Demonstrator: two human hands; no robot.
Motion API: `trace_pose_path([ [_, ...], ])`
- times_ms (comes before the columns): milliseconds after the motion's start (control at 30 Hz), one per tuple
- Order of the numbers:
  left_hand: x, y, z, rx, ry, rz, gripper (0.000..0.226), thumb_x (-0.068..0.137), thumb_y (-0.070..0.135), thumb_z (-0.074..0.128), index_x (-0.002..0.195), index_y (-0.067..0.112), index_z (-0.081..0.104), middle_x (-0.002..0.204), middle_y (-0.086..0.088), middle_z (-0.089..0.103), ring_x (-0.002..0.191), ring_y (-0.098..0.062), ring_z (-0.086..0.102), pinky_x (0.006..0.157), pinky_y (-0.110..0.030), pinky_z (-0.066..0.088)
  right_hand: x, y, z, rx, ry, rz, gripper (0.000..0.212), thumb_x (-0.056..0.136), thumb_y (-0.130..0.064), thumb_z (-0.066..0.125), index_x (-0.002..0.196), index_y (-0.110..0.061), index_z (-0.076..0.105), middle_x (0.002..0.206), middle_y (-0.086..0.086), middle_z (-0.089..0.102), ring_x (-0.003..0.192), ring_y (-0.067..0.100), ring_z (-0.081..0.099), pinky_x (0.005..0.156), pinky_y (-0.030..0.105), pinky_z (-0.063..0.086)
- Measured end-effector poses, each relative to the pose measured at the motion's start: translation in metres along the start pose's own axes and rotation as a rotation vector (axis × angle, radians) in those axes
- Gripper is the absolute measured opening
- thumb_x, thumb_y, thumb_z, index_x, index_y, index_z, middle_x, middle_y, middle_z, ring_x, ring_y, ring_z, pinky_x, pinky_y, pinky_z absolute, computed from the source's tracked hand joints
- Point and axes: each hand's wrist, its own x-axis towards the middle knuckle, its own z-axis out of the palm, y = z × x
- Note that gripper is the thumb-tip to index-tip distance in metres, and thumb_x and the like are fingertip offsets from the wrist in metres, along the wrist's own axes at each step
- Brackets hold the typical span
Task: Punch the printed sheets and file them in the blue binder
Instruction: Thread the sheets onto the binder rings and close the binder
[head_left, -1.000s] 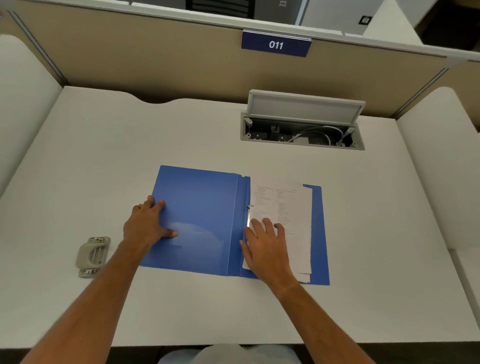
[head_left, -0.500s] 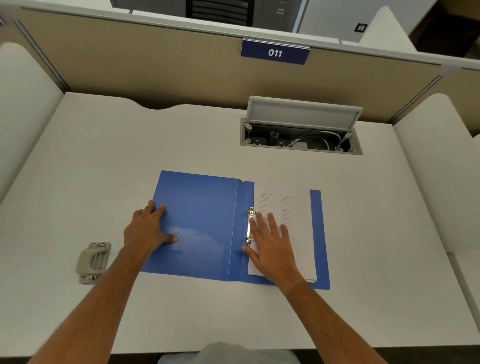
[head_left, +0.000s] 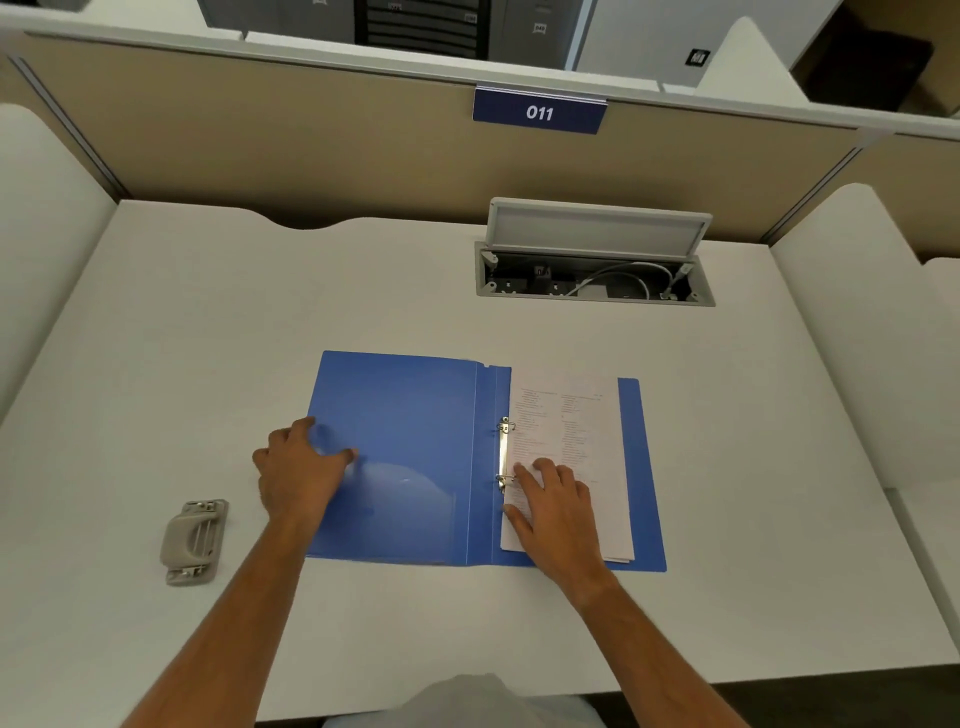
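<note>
The blue binder (head_left: 405, 447) lies wide on the white desk. Its metal ring clasp (head_left: 504, 454) runs down the spine. The printed sheets (head_left: 571, 431) lie stacked on the right cover, with their left edge at the rings. My right hand (head_left: 558, 506) rests flat on the lower left part of the sheets, fingertips by the lower ring. My left hand (head_left: 301, 470) lies at the left edge of the left cover, fingers on the blue plastic. The grey hole punch (head_left: 193, 540) sits on the desk to the left of the binder, apart from both hands.
An open cable box (head_left: 592, 283) with a raised lid and white cables is set into the desk behind the binder. A beige partition with a blue "011" sign (head_left: 539, 111) closes the back. White side panels (head_left: 852, 332) flank the desk.
The sheets went from skewed and fanned to squared against the rings. My right hand slid slightly right and down on them. My left hand's fingers shifted a little at the cover's edge.
</note>
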Motion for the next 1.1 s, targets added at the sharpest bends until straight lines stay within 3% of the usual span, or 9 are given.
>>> trace_pose_path([
  [100,-0.004,-0.002,0.000,-0.173,0.062,-0.167,0.075,0.087,0.049,0.080,0.151,0.019,0.051,0.148,-0.017,0.053,0.136,-0.046,0.045,0.104,-0.058,0.046,-0.006,-0.005,0.000,0.045,-0.001,0.031,0.052,0.091,-0.049,0.069,0.133,-0.018,0.073,0.133,0.012,0.075,0.109,0.036,0.078,0.090,0.052,0.065],
  [300,0.005,-0.014,-0.002,-0.286,0.025,-0.208,0.072,0.086,0.051,0.079,0.146,0.022,0.055,0.146,-0.014,0.055,0.133,-0.045,0.054,0.106,-0.063,0.048,-0.013,-0.012,0.004,0.056,-0.048,0.038,0.067,0.076,-0.040,0.097,0.132,-0.015,0.071,0.132,0.014,0.077,0.108,0.040,0.080,0.085,0.054,0.066],
  [433,0.015,-0.023,-0.005,-0.389,-0.004,-0.212,0.071,0.084,0.050,0.080,0.145,0.021,0.056,0.145,-0.013,0.057,0.132,-0.043,0.057,0.106,-0.061,0.050,-0.009,-0.009,-0.003,0.107,-0.094,0.073,0.062,0.100,-0.045,0.074,0.155,-0.020,0.057,0.162,0.008,0.057,0.144,0.035,0.058,0.117,0.052,0.050],
  [500,0.021,-0.030,-0.005,-0.480,-0.028,-0.222,0.075,0.079,0.052,0.082,0.143,0.018,0.059,0.142,-0.014,0.061,0.127,-0.041,0.061,0.106,-0.057,0.053,-0.010,-0.008,-0.008,0.169,-0.133,0.107,0.062,0.105,-0.045,0.067,0.161,-0.025,0.049,0.169,0.002,0.048,0.152,0.029,0.050,0.124,0.047,0.043],
  [633,0.027,-0.036,-0.012,-0.711,-0.084,-0.310,0.066,0.081,0.043,0.085,0.136,0.013,0.064,0.132,-0.017,0.068,0.116,-0.043,0.067,0.102,-0.055,0.057,-0.011,-0.008,-0.017,0.351,-0.177,0.173,0.065,0.105,-0.042,0.067,0.163,-0.032,0.041,0.169,-0.004,0.047,0.149,0.026,0.053,0.122,0.042,0.046],
  [800,0.024,-0.032,-0.035,-0.814,-0.140,-0.272,0.031,0.088,0.031,0.082,0.109,0.009,0.076,0.114,-0.010,0.071,0.099,-0.030,0.061,0.084,-0.040,0.050,-0.004,-0.010,-0.026,0.180,-0.192,0.109,0.058,0.108,-0.046,0.061,0.161,-0.030,0.046,0.166,-0.003,0.051,0.144,0.025,0.057,0.117,0.037,0.050],
  [933,0.017,-0.021,-0.069,-0.888,-0.181,-0.154,0.020,0.089,0.018,0.079,0.105,0.006,0.080,0.095,-0.014,0.071,0.066,-0.022,0.052,0.060,-0.031,0.039,0.001,-0.007,-0.025,0.136,-0.203,0.072,0.058,0.106,-0.048,0.063,0.159,-0.029,0.050,0.167,-0.002,0.046,0.146,0.024,0.052,0.118,0.036,0.049],
  [1000,0.005,-0.004,-0.085,-0.940,-0.240,-0.064,0.016,0.091,0.017,0.078,0.099,0.003,0.078,0.092,-0.015,0.070,0.061,-0.021,0.053,0.057,-0.030,0.037,0.003,0.000,-0.021,0.151,-0.218,0.066,0.058,0.105,-0.048,0.064,0.159,-0.030,0.051,0.166,-0.003,0.044,0.147,0.024,0.049,0.120,0.036,0.047],
  [1100,-0.031,0.035,-0.097,-0.979,-0.355,0.115,0.030,0.098,0.027,0.074,0.102,-0.003,0.073,0.093,-0.009,0.074,0.063,-0.019,0.060,0.057,-0.032,0.044,0.006,0.011,-0.024,0.348,-0.229,0.106,0.049,0.105,-0.043,0.067,0.151,-0.029,0.058,0.160,-0.003,0.051,0.142,0.025,0.053,0.117,0.036,0.049],
])
